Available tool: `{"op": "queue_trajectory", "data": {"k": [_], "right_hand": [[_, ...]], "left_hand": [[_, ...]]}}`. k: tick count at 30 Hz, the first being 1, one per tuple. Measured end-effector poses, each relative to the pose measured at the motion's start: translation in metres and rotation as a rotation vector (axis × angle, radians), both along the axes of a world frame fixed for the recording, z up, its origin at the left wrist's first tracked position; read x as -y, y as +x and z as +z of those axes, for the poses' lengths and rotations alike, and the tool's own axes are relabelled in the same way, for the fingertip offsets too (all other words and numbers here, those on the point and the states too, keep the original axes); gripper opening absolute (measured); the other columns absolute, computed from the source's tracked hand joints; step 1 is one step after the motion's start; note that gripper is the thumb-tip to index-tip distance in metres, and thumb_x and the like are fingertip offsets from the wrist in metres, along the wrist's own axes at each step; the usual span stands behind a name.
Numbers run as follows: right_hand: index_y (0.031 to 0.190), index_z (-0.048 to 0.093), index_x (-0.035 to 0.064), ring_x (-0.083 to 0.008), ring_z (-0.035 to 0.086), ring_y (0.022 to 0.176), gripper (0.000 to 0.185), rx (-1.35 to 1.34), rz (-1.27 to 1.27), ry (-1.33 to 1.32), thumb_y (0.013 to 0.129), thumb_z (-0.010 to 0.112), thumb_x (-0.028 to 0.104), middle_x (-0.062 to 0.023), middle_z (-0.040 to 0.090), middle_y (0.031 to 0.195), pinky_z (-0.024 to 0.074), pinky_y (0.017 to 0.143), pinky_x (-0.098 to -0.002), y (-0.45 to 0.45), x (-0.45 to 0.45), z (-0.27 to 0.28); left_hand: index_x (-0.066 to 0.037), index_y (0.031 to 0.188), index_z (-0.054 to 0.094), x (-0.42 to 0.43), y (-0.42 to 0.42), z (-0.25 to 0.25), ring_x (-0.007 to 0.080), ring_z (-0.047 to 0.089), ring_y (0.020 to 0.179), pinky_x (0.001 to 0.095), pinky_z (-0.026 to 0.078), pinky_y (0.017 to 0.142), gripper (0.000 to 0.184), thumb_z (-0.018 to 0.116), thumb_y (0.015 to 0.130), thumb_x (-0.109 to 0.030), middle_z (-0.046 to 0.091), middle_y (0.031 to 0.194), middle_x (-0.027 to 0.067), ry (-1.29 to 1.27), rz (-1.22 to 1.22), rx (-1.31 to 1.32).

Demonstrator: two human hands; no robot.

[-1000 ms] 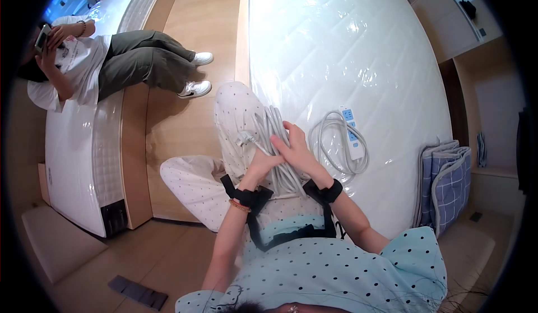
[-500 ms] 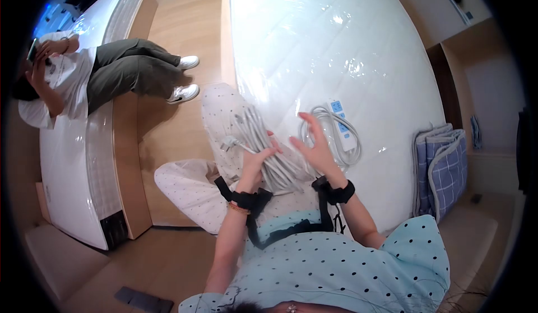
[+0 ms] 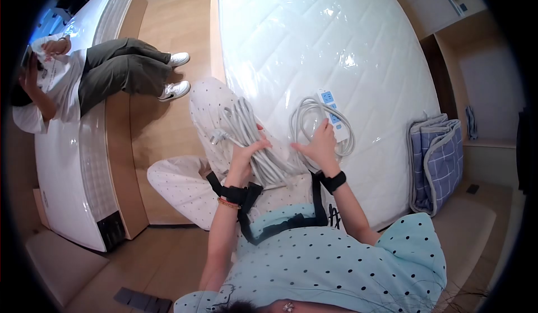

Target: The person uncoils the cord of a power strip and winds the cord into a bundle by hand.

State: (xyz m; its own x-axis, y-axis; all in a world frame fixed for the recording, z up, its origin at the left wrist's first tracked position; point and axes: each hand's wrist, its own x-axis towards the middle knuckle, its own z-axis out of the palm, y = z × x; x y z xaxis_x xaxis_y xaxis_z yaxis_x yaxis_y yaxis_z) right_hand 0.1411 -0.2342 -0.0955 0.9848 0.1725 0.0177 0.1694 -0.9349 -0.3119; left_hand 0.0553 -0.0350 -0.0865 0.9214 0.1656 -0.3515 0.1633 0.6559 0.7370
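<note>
My left hand (image 3: 250,151) is wrapped around a bundled grey cable (image 3: 263,161), looped lengthwise over my lap. Its plug (image 3: 218,137) sticks out on the left side of the bundle. To the right, on the plastic-covered mattress (image 3: 280,44), lies a white power strip (image 3: 338,128) with blue sockets. Its own grey cord (image 3: 303,107) is coiled around it. My right hand (image 3: 321,147) is over the lower part of that coil, thumb and fingers apart. I cannot tell whether the fingertips touch the cord or the strip.
A folded blue checked quilt (image 3: 440,161) stands at the mattress's right edge. Across the wooden floor (image 3: 174,16), a person in dark trousers (image 3: 120,75) sits on another wrapped mattress (image 3: 73,184). Shelving (image 3: 487,83) lines the right side.
My right hand has lowered from above the lap toward the power strip's coiled cord. My left hand keeps holding the cable bundle. The whole view has shifted slightly.
</note>
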Motion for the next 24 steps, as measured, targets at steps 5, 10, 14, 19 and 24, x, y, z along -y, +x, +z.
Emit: {"op": "queue_trajectory", "data": {"k": [5,10,14,19,24], "right_hand": [[0.107,0.055,-0.0032,-0.0296,0.06,0.085,0.046,-0.162,0.025,0.108,0.068,0.07,0.016,-0.0136,0.06,0.092,0.0476,0.076,-0.0385,0.017,0.01,-0.029],[0.115,0.053,-0.0018,-0.0306,0.061,0.083,0.044,-0.321,0.173,0.798,0.071,0.057,-0.002,-0.0143,0.061,0.09,0.0488,0.074,-0.034,0.013,0.007,0.031],[0.123,0.047,-0.0024,-0.0307,0.06,0.092,0.045,-0.261,0.377,0.72,0.079,0.048,-0.005,-0.0172,0.059,0.101,0.0472,0.079,-0.0309,-0.009,-0.022,0.053],[0.128,0.04,-0.005,-0.0309,0.052,0.103,0.044,-0.373,0.634,0.838,0.086,0.049,0.005,-0.0191,0.051,0.11,0.039,0.092,-0.0355,-0.03,-0.055,0.062],[0.128,0.04,-0.0055,-0.0337,0.047,0.107,0.045,-0.427,0.694,0.6,0.088,0.051,0.012,-0.0194,0.045,0.115,0.0382,0.092,-0.0359,-0.033,-0.05,0.063]], "left_hand": [[0.001,0.111,0.045,0.002,0.0,-0.004,0.0196,0.06,0.077,0.0315,0.048,0.074,0.042,0.06,0.072,-0.004,0.056,0.081,0.0073,0.116,0.015,-0.031],[0.001,0.113,0.045,0.0,0.002,0.009,0.0203,0.061,0.079,0.0317,0.049,0.076,0.043,0.06,0.073,-0.003,0.059,0.086,0.0098,0.017,-0.049,-0.022],[0.003,0.117,0.044,0.005,0.005,0.009,0.0225,0.062,0.089,0.0327,0.049,0.081,0.047,0.062,0.074,-0.006,0.061,0.096,0.0129,0.073,-0.065,0.011],[0.003,0.119,0.044,0.002,0.003,0.014,0.0227,0.058,0.104,0.0335,0.044,0.093,0.05,0.066,0.074,-0.004,0.061,0.109,0.0153,-0.007,-0.024,0.054],[0.003,0.116,0.047,0.003,0.004,0.018,0.0215,0.056,0.105,0.0334,0.042,0.094,0.046,0.066,0.074,-0.002,0.06,0.112,0.0154,0.036,-0.032,0.056]]}}
